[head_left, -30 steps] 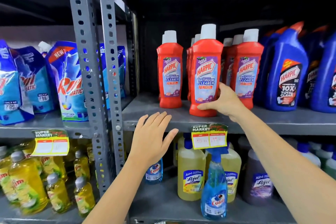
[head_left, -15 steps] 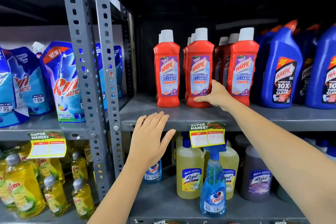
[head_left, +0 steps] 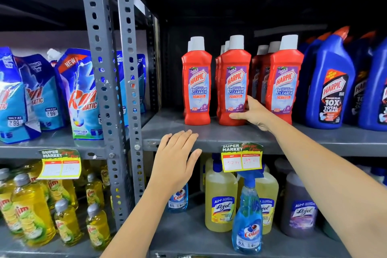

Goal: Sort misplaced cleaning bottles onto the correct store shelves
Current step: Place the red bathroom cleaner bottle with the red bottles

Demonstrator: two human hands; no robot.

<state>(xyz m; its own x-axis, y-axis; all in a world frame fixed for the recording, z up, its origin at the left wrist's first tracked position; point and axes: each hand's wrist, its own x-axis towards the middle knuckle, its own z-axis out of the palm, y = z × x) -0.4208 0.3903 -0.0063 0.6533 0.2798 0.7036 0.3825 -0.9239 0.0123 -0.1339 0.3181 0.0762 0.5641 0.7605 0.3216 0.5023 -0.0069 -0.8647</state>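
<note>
Grey metal shelving (head_left: 209, 138) fills the frame. At centre, my right hand (head_left: 254, 114) grips the red Harpic bottle (head_left: 234, 84) standing among its row; my left hand (head_left: 178, 161) hovers, fingers spread, empty. A careless push could topple neighbouring bottles.

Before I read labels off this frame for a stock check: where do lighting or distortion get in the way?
Head view: the red Harpic bottle under the right hand is sharp and evenly lit; the shelf's back is in deep shadow; the upright post leans with wide-angle distortion; the price tag handwriting is faint.
</note>
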